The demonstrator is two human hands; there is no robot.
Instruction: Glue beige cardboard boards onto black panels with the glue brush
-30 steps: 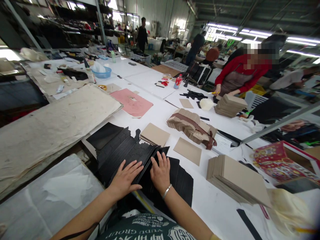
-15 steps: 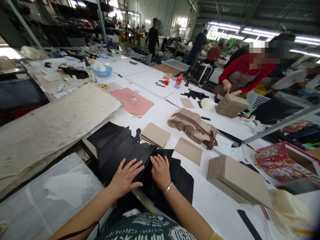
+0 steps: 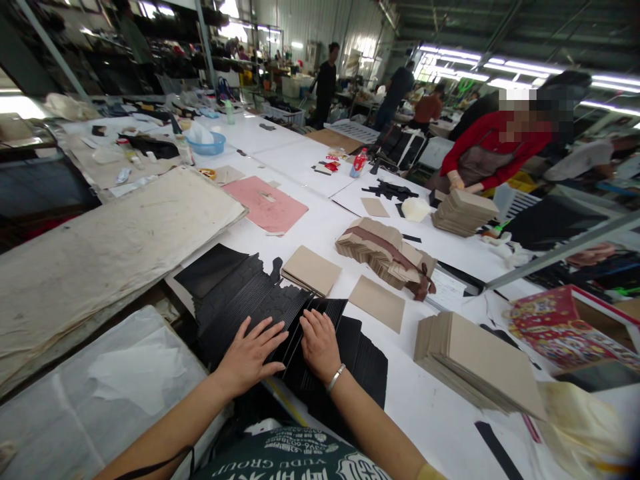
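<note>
A fanned stack of thin black sheets [image 3: 235,293] lies in front of me on the white table, edges overlapping like steps. My left hand [image 3: 253,353] rests on the fan with its fingers spread and nothing gripped. Beside it, my right hand [image 3: 320,343], a silver bracelet at the wrist, has its fingers bent close together over the edge of a black sheet; its thumb is mostly hidden. More black sheets [image 3: 370,363] spread out to the right of that hand. A small pile of beige boards [image 3: 313,270] touches the far side of the fan.
Beige board stacks [image 3: 485,360] stand at right, with a strip-covered row [image 3: 385,250] farther back. A single beige board [image 3: 377,303] lies nearby. A pale padded board [image 3: 115,253] is at left, a red box [image 3: 570,327] at right. Across the table a co-worker [image 3: 495,147] handles boards.
Narrow gaps have opened between sheets near my right fingertips, and that hand has shifted slightly. My left hand stays put. The co-worker's hands have moved lower, and a person walks in the background.
</note>
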